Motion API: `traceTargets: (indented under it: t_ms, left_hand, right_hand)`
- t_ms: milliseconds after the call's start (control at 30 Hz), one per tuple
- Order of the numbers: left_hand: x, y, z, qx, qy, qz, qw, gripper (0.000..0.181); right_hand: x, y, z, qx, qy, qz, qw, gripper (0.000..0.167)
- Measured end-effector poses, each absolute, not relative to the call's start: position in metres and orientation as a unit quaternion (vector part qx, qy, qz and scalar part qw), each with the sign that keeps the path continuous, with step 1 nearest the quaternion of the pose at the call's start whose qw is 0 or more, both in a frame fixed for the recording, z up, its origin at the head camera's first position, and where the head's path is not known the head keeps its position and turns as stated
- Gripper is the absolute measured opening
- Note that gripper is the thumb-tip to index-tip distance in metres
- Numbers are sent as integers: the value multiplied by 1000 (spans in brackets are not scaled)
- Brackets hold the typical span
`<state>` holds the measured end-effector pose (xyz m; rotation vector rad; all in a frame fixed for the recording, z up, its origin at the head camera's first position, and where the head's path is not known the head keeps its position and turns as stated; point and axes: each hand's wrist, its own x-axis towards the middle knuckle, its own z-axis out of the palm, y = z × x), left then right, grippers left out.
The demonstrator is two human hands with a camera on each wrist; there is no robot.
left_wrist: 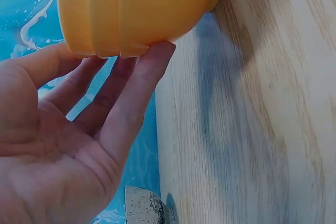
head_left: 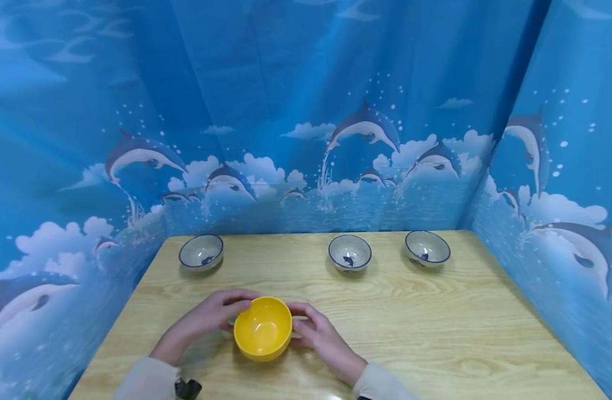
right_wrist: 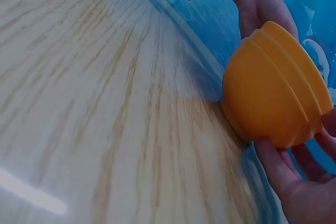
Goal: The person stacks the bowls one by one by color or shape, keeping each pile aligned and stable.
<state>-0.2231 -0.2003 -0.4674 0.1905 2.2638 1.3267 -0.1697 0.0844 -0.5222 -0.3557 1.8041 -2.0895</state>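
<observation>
A plain yellow bowl (head_left: 263,329) sits between my two hands near the front of the wooden table, its opening facing up. My left hand (head_left: 214,315) holds its left side, thumb by the rim and fingertips against the outer wall. On the opposite side my right hand (head_left: 319,336) grips the wall with thumb and fingers. Ridges run around the outside of the yellow bowl (right_wrist: 273,87) in the right wrist view. Its base is at the tabletop; whether it fully rests there I cannot tell.
Three pale speckled bowls with dark rims and a blue fish motif stand along the table's back: a left bowl (head_left: 201,253), a middle bowl (head_left: 349,253) and a right bowl (head_left: 427,248). A blue dolphin-print curtain (head_left: 265,111) hangs behind and beside the wooden table (head_left: 436,333).
</observation>
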Motion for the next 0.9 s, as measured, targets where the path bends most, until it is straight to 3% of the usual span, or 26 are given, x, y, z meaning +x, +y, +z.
traceTargets:
  t_ms: [533, 900]
  left_hand:
    - [-222, -204, -466, 71, 821, 504, 258, 52]
    - [-222, -207, -469, 73, 819, 506, 259, 54]
  right_hand:
    - [-178, 107, -519, -106, 661, -723, 171, 53]
    - [-200, 157, -494, -95, 713, -684, 120, 49]
